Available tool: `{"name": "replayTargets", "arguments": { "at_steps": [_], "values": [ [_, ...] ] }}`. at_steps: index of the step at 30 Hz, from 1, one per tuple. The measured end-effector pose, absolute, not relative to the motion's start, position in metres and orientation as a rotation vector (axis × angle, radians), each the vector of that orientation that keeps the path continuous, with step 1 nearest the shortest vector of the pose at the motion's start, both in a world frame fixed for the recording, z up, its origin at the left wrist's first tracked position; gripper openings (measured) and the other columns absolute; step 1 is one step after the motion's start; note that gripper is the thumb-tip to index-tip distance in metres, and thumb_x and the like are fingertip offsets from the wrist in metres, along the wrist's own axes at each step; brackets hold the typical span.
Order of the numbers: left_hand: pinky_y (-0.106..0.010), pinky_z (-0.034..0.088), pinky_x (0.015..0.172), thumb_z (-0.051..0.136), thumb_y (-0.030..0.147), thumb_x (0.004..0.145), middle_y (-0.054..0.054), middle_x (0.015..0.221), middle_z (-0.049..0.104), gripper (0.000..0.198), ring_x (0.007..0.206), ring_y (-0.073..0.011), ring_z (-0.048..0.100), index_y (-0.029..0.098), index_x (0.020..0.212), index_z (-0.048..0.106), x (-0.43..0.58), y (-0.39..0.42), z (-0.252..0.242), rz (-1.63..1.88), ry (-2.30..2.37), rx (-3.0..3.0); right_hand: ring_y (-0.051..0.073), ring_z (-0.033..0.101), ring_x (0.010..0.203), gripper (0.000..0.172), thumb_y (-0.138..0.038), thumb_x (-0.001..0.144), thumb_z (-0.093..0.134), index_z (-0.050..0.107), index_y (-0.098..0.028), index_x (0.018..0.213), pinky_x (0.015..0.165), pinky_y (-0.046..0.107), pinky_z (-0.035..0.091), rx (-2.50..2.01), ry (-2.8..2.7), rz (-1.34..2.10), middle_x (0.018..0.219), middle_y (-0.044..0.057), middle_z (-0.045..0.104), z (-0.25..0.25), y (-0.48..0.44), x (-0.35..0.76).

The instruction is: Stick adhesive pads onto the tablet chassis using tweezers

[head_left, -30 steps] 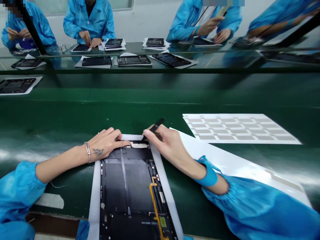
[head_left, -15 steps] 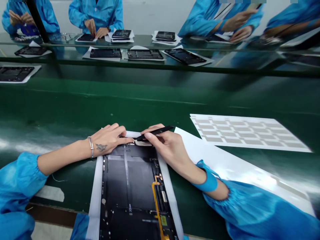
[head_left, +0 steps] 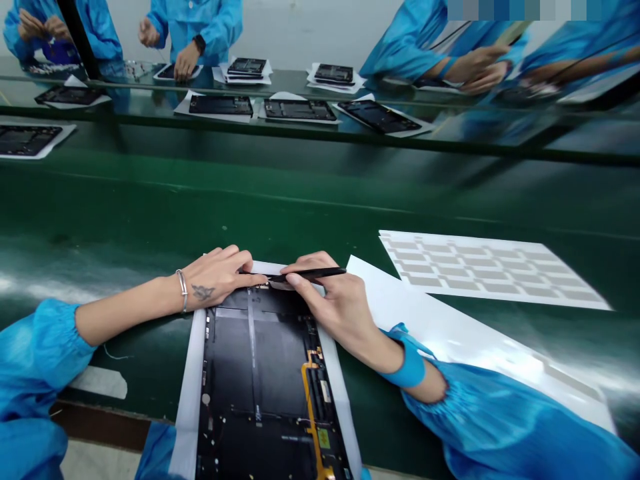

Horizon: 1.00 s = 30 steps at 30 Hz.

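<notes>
An open black tablet chassis (head_left: 265,380) lies on a white sheet (head_left: 184,393) in front of me, with an orange flex cable along its right side. My left hand (head_left: 217,280) rests on the chassis's top left corner, fingers curled down and pressing there. My right hand (head_left: 330,300) pinches a thin black tool (head_left: 310,273), held almost flat, its tip at a small pale strip (head_left: 278,285) on the chassis's top edge between both hands.
A white sheet of grey adhesive pads (head_left: 490,270) lies to the right, with a blank white sheet (head_left: 465,333) under my right arm. Across the green belt (head_left: 250,200), more tablet chassis (head_left: 300,110) lie on sheets. Several people in blue coats (head_left: 200,27) work there.
The black tool has tilted from pointing upward to lying nearly flat, its tip staying at the chassis's top edge. My left hand has barely moved. The view shifted slightly.
</notes>
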<state>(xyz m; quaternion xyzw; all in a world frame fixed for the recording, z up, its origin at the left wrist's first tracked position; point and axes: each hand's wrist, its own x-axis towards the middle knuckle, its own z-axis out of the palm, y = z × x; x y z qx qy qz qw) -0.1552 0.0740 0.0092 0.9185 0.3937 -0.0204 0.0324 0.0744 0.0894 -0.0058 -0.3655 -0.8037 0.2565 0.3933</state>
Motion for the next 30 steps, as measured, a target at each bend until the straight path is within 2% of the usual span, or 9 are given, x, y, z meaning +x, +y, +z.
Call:
{"name": "replayTargets", "arguments": {
  "at_steps": [5, 10, 12, 19, 24, 30],
  "values": [
    [-0.028, 0.040, 0.078, 0.043, 0.013, 0.097, -0.005, 0.117, 0.055, 0.040, 0.092, -0.0184, 0.048, 0.030, 0.131, 0.055, -0.155, 0.076, 0.011, 0.000, 1.171, 2.856, 0.024, 0.063, 0.084, 0.032, -0.045, 0.093, 0.052, 0.072, -0.022, 0.081, 0.075, 0.038, 0.052, -0.885, -2.043, 0.706, 0.080, 0.009, 0.071, -0.002, 0.088, 0.072],
    [-0.029, 0.043, 0.079, 0.042, 0.006, 0.093, -0.008, 0.114, 0.060, 0.031, 0.096, -0.0191, 0.051, 0.016, 0.113, 0.063, -0.145, 0.075, 0.010, 0.085, 1.095, 2.874, 0.024, 0.066, 0.083, 0.039, -0.054, 0.088, 0.056, 0.072, -0.021, 0.077, 0.072, 0.036, 0.053, -1.074, -1.881, 0.939, 0.086, 0.008, 0.072, -0.004, 0.090, 0.091],
    [-0.031, 0.042, 0.079, 0.040, 0.007, 0.093, -0.010, 0.112, 0.060, 0.030, 0.095, -0.0198, 0.051, 0.014, 0.113, 0.061, -0.142, 0.074, 0.007, 0.114, 1.094, 2.915, 0.023, 0.067, 0.080, 0.038, -0.055, 0.086, 0.059, 0.071, -0.020, 0.081, 0.073, 0.036, 0.053, -1.188, -1.710, 0.986, 0.086, 0.007, 0.072, -0.009, 0.092, 0.103],
    [-0.029, 0.037, 0.069, 0.034, 0.017, 0.102, -0.008, 0.109, 0.058, 0.037, 0.085, -0.0185, 0.048, 0.027, 0.133, 0.052, -0.141, 0.074, 0.005, 0.064, 1.096, 2.995, 0.022, 0.068, 0.074, 0.039, -0.057, 0.080, 0.067, 0.070, -0.018, 0.080, 0.075, 0.037, 0.055, -1.290, -1.463, 1.135, 0.079, 0.006, 0.070, -0.019, 0.096, 0.116],
    [-0.029, 0.035, 0.068, 0.034, 0.018, 0.102, -0.008, 0.113, 0.057, 0.039, 0.086, -0.0180, 0.047, 0.030, 0.136, 0.048, -0.139, 0.074, 0.010, -0.050, 1.121, 3.012, 0.022, 0.068, 0.073, 0.042, -0.060, 0.079, 0.066, 0.071, -0.017, 0.081, 0.077, 0.039, 0.055, -1.340, -1.472, 1.139, 0.073, 0.006, 0.070, -0.019, 0.097, 0.112],
    [-0.030, 0.036, 0.070, 0.035, 0.015, 0.101, -0.009, 0.115, 0.056, 0.041, 0.088, -0.0192, 0.047, 0.030, 0.137, 0.048, -0.139, 0.073, 0.010, -0.091, 1.145, 3.011, 0.021, 0.066, 0.069, 0.044, -0.061, 0.080, 0.064, 0.071, -0.017, 0.081, 0.071, 0.036, 0.053, -1.307, -1.477, 1.136, 0.069, 0.006, 0.069, -0.018, 0.096, 0.108]
  ]
}}
